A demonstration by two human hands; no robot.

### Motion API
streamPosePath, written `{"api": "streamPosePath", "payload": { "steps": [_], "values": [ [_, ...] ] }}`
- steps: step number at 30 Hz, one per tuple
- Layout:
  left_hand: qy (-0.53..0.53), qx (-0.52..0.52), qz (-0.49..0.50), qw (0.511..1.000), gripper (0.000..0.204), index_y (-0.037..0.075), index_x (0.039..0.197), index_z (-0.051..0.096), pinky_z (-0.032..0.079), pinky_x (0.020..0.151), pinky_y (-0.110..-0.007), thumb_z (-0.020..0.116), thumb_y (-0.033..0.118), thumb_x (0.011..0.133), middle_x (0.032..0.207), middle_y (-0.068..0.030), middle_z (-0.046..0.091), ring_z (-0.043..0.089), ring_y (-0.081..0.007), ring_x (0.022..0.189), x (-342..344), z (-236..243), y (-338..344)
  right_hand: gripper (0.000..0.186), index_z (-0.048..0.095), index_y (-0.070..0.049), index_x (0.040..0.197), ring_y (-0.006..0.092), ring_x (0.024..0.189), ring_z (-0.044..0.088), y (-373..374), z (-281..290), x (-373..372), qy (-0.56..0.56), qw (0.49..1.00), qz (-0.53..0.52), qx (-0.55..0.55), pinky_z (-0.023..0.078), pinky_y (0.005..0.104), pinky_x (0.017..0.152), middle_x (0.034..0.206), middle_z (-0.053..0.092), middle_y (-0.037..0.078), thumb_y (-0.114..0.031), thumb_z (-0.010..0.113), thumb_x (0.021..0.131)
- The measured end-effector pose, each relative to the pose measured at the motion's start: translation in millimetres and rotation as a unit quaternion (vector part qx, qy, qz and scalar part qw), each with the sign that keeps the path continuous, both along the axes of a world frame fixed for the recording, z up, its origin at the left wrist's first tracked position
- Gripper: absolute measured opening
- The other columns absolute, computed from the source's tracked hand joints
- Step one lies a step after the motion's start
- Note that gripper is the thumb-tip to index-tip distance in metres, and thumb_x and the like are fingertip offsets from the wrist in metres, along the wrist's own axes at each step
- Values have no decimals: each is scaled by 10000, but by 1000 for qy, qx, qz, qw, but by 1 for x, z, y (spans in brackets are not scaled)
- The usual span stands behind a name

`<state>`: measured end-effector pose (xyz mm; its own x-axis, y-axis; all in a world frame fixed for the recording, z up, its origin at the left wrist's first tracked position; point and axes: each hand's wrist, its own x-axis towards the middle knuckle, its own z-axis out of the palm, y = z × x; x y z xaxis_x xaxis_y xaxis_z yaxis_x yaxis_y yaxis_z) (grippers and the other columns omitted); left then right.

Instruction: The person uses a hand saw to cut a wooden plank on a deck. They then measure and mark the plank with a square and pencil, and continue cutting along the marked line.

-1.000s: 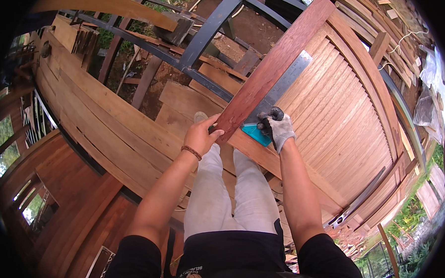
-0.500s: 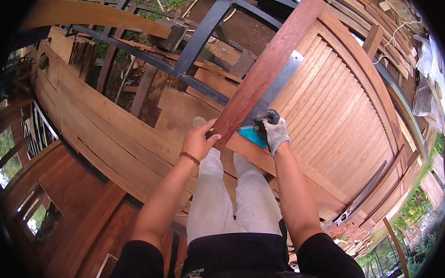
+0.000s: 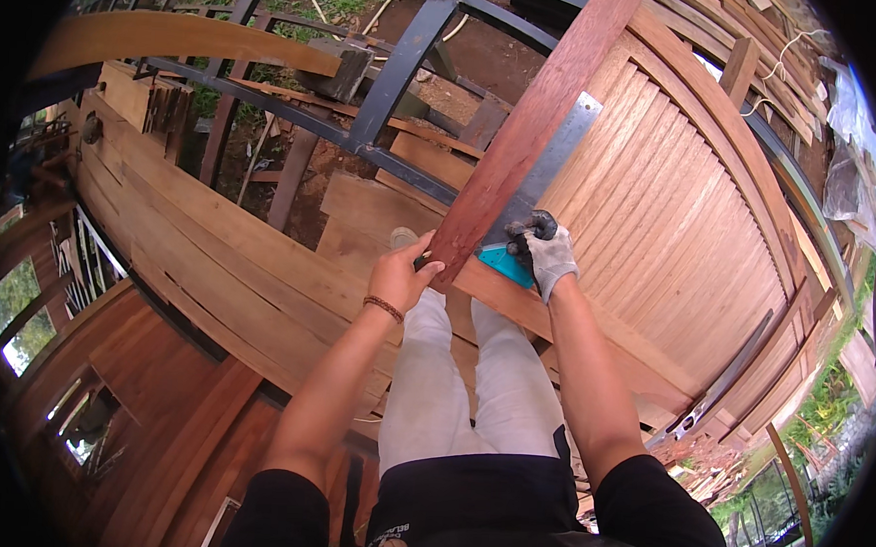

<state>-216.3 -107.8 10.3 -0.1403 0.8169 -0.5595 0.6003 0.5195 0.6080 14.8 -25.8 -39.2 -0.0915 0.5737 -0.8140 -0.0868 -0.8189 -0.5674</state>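
A reddish-brown wooden board [image 3: 537, 121] lies slanting along the left side of a louvred wooden panel [image 3: 676, 196]. My bare left hand [image 3: 404, 275] is closed on the board's near end, thumb on top; a small dark thing shows by the fingers, too little to name. Against the board's right edge rests a try square [image 3: 558, 152], with a long metal blade and a teal handle [image 3: 504, 267] at the panel's near rail. My right hand [image 3: 547, 249], in a grey-and-black glove, has its fingers curled over the square where blade meets handle, partly hiding it.
Pale wide planks [image 3: 215, 234] stretch away to the left. A dark metal frame [image 3: 403, 72] stands beyond, with an orange-brown curved board [image 3: 174, 42] across it. Stacked timber [image 3: 779, 78] and plastic sheeting [image 3: 852, 184] are at the far right. My legs [image 3: 428, 390] are just below the board.
The whole view has shifted slightly, so my hands, the board and the square appear a little further right. Both hands keep their hold, and the square stays against the board.
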Motion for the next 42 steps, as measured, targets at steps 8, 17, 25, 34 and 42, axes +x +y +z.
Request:
{"api": "streamPosePath", "payload": {
  "steps": [8, 17, 25, 34, 42],
  "values": [
    [4, 16, -3, 1000, 535, 168, 1296, 631, 529, 756, -358, 802, 214, 792, 1007, -208, 701, 690, -313, 863, 0, -3, -1, 184, 575, 10, 1023, 144, 572, 620, -3, -4, 0, -6, 1000, 0, 6, 497, 253, 511, 927, 725, 135, 110, 538, 873],
    [23, -18, -22, 999, 547, 163, 1315, 608, 542, 788, -400, 788, 198, 799, 989, -199, 702, 685, -345, 926, 3, 7, 6, 43, 623, -3, 912, 122, 579, 608, -2, 4, -4, -40, 999, 12, 12, 498, 254, 530, 823, 705, 83, 20, 643, 881],
    [35, 25, -34, 999, 542, 216, 1300, 628, 526, 721, -403, 801, 232, 786, 915, -226, 690, 681, -371, 826, 0, -4, 0, 62, 629, 1, 934, 131, 611, 630, -2, 5, -3, -87, 993, 78, 30, 527, 265, 572, 871, 729, 95, 36, 623, 883],
    [12, -6, -25, 1000, 554, 179, 1307, 621, 539, 823, -385, 801, 196, 783, 1061, -204, 698, 680, -351, 991, 3, 1, 5, 78, 663, -5, 932, 134, 650, 672, -7, -8, 3, -95, 989, 99, 58, 544, 285, 602, 891, 742, 88, -1, 613, 872],
    [1, -39, -11, 999, 556, 137, 1301, 626, 524, 908, -351, 811, 183, 779, 1189, -179, 675, 668, -274, 1093, -1, -6, 3, 74, 666, 6, 924, 142, 660, 670, -9, -25, 24, -164, 974, 119, 100, 542, 272, 598, 835, 723, 100, 18, 618, 868]
  ]
}}
